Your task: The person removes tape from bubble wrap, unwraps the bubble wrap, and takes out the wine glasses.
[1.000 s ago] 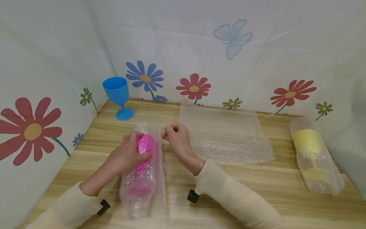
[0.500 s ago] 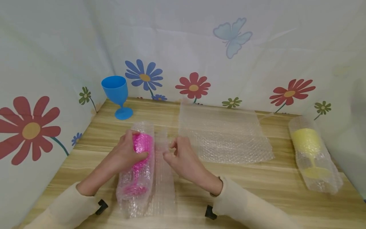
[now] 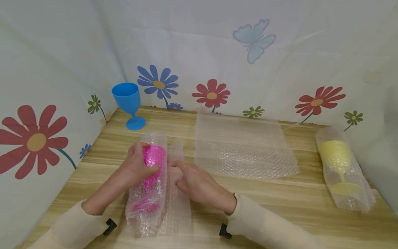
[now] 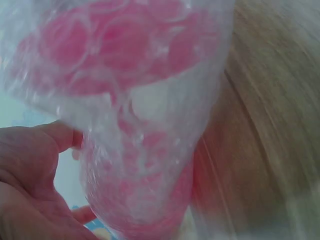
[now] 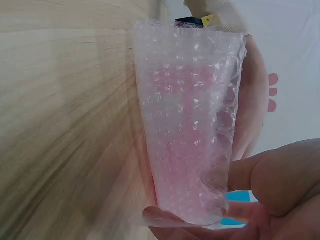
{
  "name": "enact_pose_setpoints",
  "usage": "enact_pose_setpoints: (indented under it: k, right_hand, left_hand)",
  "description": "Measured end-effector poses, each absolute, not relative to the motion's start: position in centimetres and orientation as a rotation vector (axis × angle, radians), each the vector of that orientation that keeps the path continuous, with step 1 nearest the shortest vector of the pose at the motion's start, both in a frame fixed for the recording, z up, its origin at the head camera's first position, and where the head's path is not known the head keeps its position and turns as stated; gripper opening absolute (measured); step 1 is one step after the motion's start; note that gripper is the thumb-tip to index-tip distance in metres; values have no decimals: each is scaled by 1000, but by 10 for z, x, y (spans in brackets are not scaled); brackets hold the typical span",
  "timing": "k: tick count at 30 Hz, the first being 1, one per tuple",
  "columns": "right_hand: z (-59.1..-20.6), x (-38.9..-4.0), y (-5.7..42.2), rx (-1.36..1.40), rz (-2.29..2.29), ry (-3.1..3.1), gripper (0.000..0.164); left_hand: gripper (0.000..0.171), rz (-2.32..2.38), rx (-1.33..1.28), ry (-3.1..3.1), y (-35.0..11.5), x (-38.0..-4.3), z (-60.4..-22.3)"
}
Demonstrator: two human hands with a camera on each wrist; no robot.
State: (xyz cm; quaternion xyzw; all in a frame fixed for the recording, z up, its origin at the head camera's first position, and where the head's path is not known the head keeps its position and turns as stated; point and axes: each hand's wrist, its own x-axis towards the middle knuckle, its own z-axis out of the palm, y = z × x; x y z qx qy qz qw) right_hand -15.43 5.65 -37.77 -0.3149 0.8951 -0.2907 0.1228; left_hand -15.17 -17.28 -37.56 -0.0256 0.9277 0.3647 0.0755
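A pink goblet (image 3: 154, 155) lies rolled in bubble wrap (image 3: 143, 224) on the table's left half. My left hand (image 3: 135, 164) grips the bundle from the left around the cup, thumb across its top. In the left wrist view, the pink foot (image 4: 120, 47) shows through the bubbles. A loose flap of bubble wrap (image 3: 178, 211) spreads along the bundle's right side. My right hand (image 3: 199, 181) is at that flap, index finger and thumb bent at its edge. In the right wrist view, the thumb (image 5: 245, 175) and fingers (image 5: 170, 225) lie round the wrap's side and end.
A blue goblet (image 3: 126, 100) stands upright at the back left. A flat bubble wrap sheet (image 3: 245, 148) lies at the back middle. On the far right lies a yellow goblet (image 3: 335, 154) in bubble wrap. Flower-printed cloth walls (image 3: 174, 41) border the wooden table (image 3: 264, 207).
The flap has opened out to the right of the bundle. My right hand has moved down and toward me along it, its index finger now reaching left. My left hand keeps its grip.
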Motion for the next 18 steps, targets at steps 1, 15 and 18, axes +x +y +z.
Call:
enact_pose_setpoints:
  k: [1,15,18]
  right_hand:
    - [-379,-156,54,-924,-821,2608,44]
    - [-383,-169,45,-858,-912,2534,20]
    - [-381,-169,46,-826,-956,2523,19]
  left_hand:
    - [83,1044,-64,2827,-172,-151,-376]
    - [48,561,248,3176,-161,-127,-371]
    - [42,580,239,3152,-161,-124,-371]
